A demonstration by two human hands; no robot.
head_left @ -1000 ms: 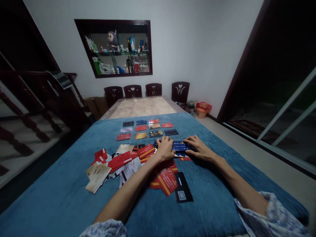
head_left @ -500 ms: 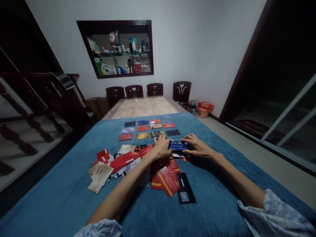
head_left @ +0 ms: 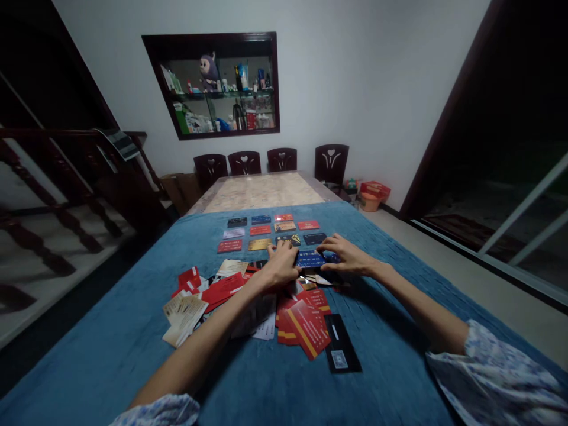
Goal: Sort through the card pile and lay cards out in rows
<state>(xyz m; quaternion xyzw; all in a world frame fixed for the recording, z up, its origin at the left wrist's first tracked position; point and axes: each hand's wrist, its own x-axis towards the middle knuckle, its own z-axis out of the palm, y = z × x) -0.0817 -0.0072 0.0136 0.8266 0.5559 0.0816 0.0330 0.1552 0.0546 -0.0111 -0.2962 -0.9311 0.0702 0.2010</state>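
Observation:
Blue cards (head_left: 309, 259) are held between my two hands, just above the loose pile. My left hand (head_left: 282, 263) has its fingers closed at the left end of the cards. At the other end, the thumb and fingers of my right hand (head_left: 346, 255) pinch them. Below lie red cards with yellow stripes (head_left: 306, 325) and a black card with a QR code (head_left: 342, 343). Left of my left forearm, red cards (head_left: 224, 290) and cream cards (head_left: 184, 313) overlap in a heap. My left hand and forearm hide part of the pile.
Beyond my hands, several cards lie in rows, among them a gold card (head_left: 260, 244), a red card (head_left: 229, 245) and a dark card (head_left: 315, 238). A blue cloth (head_left: 119, 331) covers the near table. Chairs (head_left: 331, 163) stand at the far end.
Both hands have shifted slightly left with the blue cards relative to the pile, uncovering more cards beneath. The view has turned a little. The rows of cards look the same.

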